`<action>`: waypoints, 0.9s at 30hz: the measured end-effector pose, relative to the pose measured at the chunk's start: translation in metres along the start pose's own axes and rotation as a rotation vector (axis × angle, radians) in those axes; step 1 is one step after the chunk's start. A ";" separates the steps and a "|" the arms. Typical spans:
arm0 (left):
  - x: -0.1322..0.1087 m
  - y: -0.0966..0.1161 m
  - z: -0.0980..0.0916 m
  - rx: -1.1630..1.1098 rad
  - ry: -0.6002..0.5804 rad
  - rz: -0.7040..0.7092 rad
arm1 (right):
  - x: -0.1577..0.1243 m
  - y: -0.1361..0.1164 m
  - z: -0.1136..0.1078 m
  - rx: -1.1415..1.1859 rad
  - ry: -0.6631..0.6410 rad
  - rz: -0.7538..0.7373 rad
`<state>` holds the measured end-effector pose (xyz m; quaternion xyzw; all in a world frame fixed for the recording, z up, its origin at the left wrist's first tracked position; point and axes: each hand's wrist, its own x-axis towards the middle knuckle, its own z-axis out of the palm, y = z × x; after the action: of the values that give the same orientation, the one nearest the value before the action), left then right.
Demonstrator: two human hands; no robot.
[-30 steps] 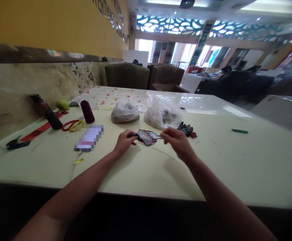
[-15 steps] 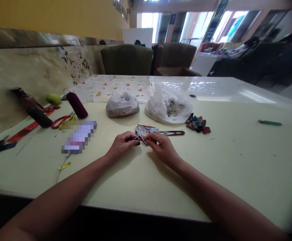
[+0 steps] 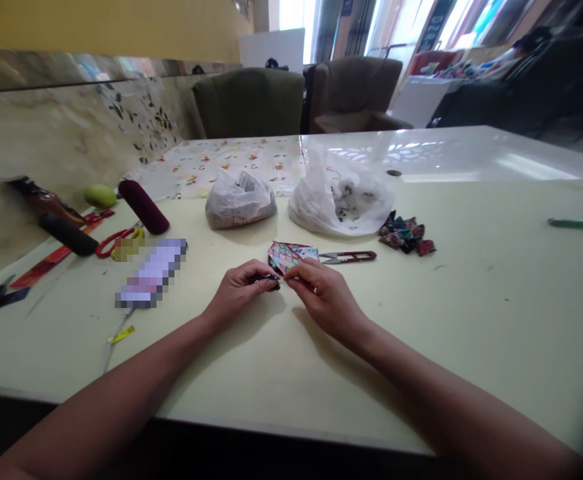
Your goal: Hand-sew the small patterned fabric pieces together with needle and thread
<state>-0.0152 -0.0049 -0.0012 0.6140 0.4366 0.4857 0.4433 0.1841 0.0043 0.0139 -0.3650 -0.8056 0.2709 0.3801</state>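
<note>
My left hand (image 3: 239, 288) is closed, its thumb and fingers pinching a small dark fabric piece (image 3: 272, 283). Just to the right, my right hand (image 3: 325, 295) has its thumb and forefinger pressed together close to that piece; whatever lies between those fingertips is too small to make out. Behind the fingers lies a stack of patterned fabric pieces (image 3: 291, 253), scale-printed in pastel colours. Thread snips (image 3: 354, 257) with dark red handles rest against its right side. Farther right is a heap of small dark, colourful folded fabric pieces (image 3: 405, 235).
Two white plastic bags (image 3: 241, 205) stand behind the hands, the right one open with white fluffy stuff (image 3: 350, 197) inside. At left are a pixelated phone-like object (image 3: 154, 272) with a cable, red-handled scissors (image 3: 114, 244), a maroon thread spool (image 3: 144, 207) and a bottle (image 3: 46, 202). A green pen-like tool (image 3: 576, 225) lies far right.
The camera view has shifted slightly, so things on the table appear higher and more spread out. My right fingertips have come a little closer to the dark fabric piece; my left hand keeps its grip.
</note>
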 end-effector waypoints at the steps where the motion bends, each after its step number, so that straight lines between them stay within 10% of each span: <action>1: 0.000 0.000 0.000 0.005 0.001 0.000 | 0.000 0.000 0.000 -0.002 0.001 0.000; 16: 0.000 -0.001 0.000 0.067 -0.031 0.064 | -0.001 0.001 0.004 -0.005 0.002 0.007; 27: 0.001 -0.005 0.001 -0.066 -0.033 -0.019 | -0.003 0.006 0.016 0.677 -0.037 0.380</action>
<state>-0.0141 -0.0031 -0.0057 0.6027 0.4187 0.4853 0.4753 0.1746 0.0028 -0.0009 -0.3565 -0.5956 0.5935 0.4074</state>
